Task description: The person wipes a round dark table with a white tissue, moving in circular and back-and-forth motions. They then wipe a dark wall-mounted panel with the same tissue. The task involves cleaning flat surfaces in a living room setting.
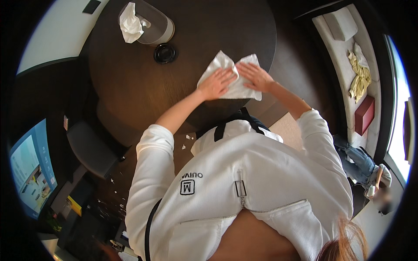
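A white cloth (243,89) lies spread at the near right edge of a round dark wooden table (137,88). My left hand (218,83) rests flat on its left part, fingers spread. On its right part lies my right hand (256,76), also flat, with the fingertips of both hands close together. Neither hand is seen to grip the cloth. Farther back on the table are a round black glossy dish (164,53) and an oval container (168,31) with a crumpled white tissue (130,24) at its left side.
A dark chair (89,148) stands at the left, with white scraps (187,137) on the floor. At the right a light sofa (333,42) bears a yellow garment (361,78) and a red box (364,115). Another person (362,163) is beyond it. A lit screen (34,169) is far left.
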Motion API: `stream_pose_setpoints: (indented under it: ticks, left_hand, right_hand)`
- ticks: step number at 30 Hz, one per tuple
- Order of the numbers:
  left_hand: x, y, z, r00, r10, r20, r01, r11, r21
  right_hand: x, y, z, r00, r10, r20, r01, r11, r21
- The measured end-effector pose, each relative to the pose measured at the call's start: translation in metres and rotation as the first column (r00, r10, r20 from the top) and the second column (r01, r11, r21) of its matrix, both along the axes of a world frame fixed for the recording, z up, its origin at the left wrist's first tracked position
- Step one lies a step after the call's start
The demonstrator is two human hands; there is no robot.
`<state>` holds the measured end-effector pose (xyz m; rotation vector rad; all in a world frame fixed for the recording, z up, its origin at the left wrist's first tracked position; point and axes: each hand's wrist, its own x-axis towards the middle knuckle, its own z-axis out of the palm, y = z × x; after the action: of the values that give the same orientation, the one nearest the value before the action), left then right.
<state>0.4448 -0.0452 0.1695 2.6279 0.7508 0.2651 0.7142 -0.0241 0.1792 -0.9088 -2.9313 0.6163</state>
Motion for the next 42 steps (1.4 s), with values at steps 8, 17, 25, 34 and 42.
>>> stream_pose_setpoints:
  ticks: [8, 17, 25, 34, 42]
  left_hand:
    - [0.050, 0.050, -0.007, 0.753, 0.656, 0.046, -0.652, 0.736, 0.180]
    - [0.047, -0.061, 0.005, 0.855, 0.513, -0.079, -0.517, 0.856, -0.029]
    - [0.029, -0.093, 0.000, 0.987, 0.158, -0.026, -0.159, 0.985, -0.070]
    - [0.068, 0.043, -0.006, 0.923, 0.382, -0.039, -0.377, 0.921, 0.099]
    - [0.087, 0.034, -0.013, 0.762, 0.646, -0.027, -0.639, 0.759, 0.123]
  right_hand:
    - [-0.067, 0.050, -0.030, 0.763, -0.592, -0.260, 0.646, 0.713, 0.273]
    - [-0.068, -0.075, -0.013, 0.786, -0.604, -0.135, 0.615, 0.785, 0.069]
    - [-0.006, -0.089, -0.005, 0.990, -0.137, 0.042, 0.139, 0.990, -0.040]
    - [-0.003, 0.044, -0.013, 0.926, -0.366, -0.093, 0.377, 0.914, 0.151]
    - [-0.055, 0.028, -0.037, 0.640, -0.739, -0.208, 0.768, 0.612, 0.188]
